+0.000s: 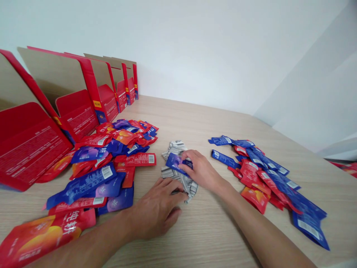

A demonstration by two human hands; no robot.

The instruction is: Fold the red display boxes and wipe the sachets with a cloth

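Note:
My right hand (200,167) pinches a small blue pouch (173,160) with a purple picture, over a loose pile of black-and-white striped strips (176,147). My left hand (158,204) is at the near side of that pile, palm down, fingers bent and thumb apart. Its fingertips are close to the strips; whether they touch them I cannot tell. I see nothing held in it. Left of the strips is a heap of red and blue pouches (135,160), some with barcodes. More red and blue pouches (248,171) lie spread out on the right.
Several open red cardboard boxes (78,115) stand in a row along the left, their brown inner flaps raised. They rest on a light wood table (184,111) against a white wall (195,52). Some red items (347,167) show beyond the table's right edge.

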